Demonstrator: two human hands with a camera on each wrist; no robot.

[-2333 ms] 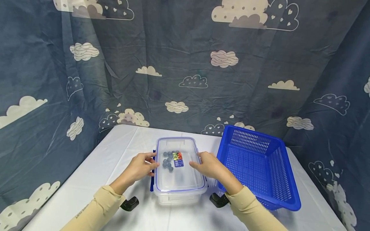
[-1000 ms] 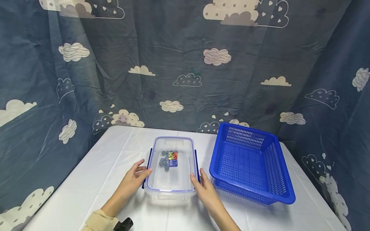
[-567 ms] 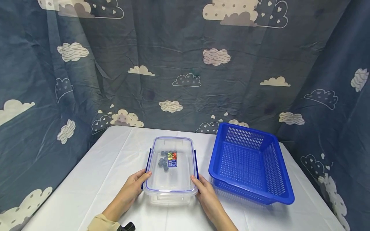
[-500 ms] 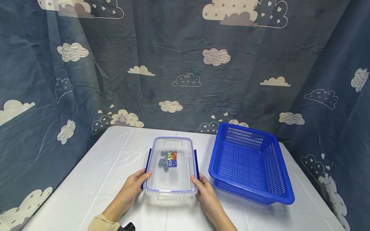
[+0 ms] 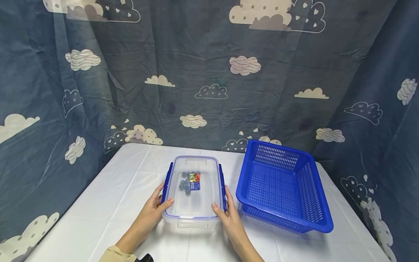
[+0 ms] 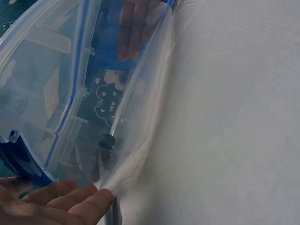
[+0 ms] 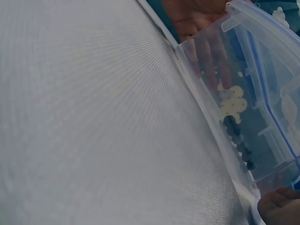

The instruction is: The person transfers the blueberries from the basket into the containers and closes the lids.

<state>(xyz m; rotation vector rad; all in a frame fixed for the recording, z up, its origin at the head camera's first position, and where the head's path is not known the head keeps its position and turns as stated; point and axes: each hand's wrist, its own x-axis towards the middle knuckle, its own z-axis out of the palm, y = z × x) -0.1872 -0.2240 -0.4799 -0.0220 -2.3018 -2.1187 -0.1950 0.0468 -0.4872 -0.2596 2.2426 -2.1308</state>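
Observation:
A clear food container (image 5: 193, 203) with a blue-sealed lid stands on the white table, several blueberries (image 5: 184, 186) showing inside. Blue latch flaps run along its left side (image 5: 167, 182) and right side (image 5: 222, 185). My left hand (image 5: 148, 214) holds the near left edge, thumb on the lid, fingers at the flap. My right hand (image 5: 233, 223) does the same on the right. In the left wrist view, the left hand's fingers (image 6: 75, 201) extend below a blue flap. Through the container wall in the right wrist view, blueberries (image 7: 238, 140) lie in a row.
A blue perforated basket (image 5: 284, 189) sits close to the right of the container. White cloth covers the table (image 5: 124, 189). A dark curtain (image 5: 209, 109) with cloud prints hangs behind and on both sides.
Both blue side flaps have swung up toward the lid edge. Fingers have moved up along the flaps, and the thumbs lie a little farther in on the lid. The container has barely moved.

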